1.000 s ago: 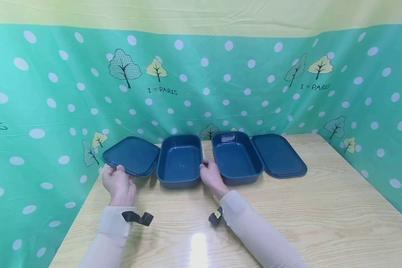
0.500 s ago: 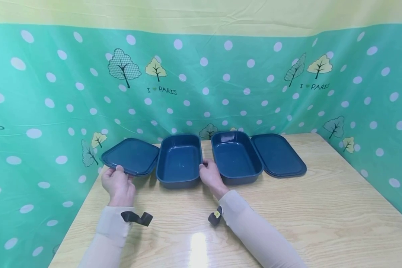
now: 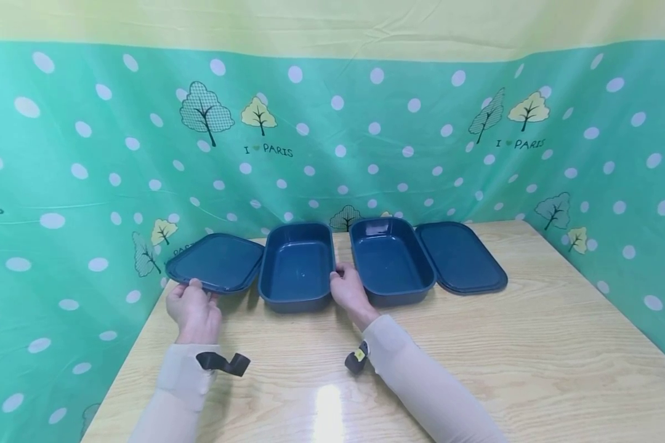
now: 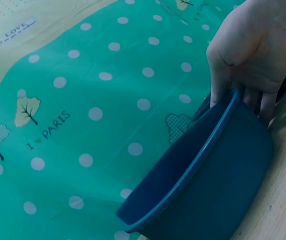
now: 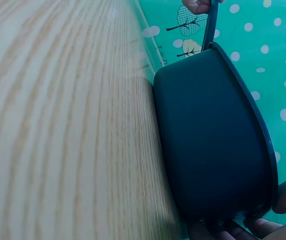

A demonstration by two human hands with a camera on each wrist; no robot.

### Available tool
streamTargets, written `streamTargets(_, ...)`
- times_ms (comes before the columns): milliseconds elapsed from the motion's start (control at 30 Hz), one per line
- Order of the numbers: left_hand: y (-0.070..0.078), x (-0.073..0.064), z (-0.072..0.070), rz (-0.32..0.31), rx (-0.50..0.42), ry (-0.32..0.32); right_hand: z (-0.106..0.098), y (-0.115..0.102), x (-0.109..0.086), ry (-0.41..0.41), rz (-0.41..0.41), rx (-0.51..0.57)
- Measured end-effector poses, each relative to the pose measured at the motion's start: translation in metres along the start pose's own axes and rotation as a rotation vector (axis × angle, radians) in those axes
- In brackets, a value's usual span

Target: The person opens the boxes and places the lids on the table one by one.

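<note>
In the head view, my left hand (image 3: 194, 312) pinches the near edge of a dark blue lid (image 3: 216, 263), thumb on top. The lid is raised off the table and tilted, its right corner at the left rim of a dark blue rectangular container (image 3: 297, 271). My right hand (image 3: 350, 292) grips that container's right wall, thumb inside the rim. The left wrist view shows the right hand (image 4: 253, 55) on the rim of the container (image 4: 213, 170). At the top of the right wrist view, the left hand (image 5: 197, 5) holds the lid (image 5: 210, 25) by the container (image 5: 213, 140).
A second open dark blue container (image 3: 390, 261) stands just right of my right hand. Beside it, another dark blue lid (image 3: 462, 258) lies at its right wall. A green dotted cloth (image 3: 332, 154) hangs behind the wooden table (image 3: 449, 351).
My left hand has moved slightly down and left, and the lid it holds lies flatter and lower. The right hand and both containers have not moved.
</note>
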State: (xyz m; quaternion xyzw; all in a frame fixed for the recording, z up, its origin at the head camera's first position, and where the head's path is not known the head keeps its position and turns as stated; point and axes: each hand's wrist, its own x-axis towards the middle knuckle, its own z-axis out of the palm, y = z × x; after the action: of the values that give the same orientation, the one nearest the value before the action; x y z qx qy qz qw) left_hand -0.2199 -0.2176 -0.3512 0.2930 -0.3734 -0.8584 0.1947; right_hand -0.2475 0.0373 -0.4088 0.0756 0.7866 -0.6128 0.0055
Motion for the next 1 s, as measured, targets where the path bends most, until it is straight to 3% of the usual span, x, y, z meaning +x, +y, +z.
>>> streamTargets(467,-0.003,0.004,-0.005,0.001,0.014,0.017,0.0,-0.002,0.0,0.002,-0.002,0.004)
streamTargets(1000,-0.001,0.005,-0.016,-0.08,-0.003,0.003,0.0,-0.003,-0.001,-0.001,-0.003,0.004)
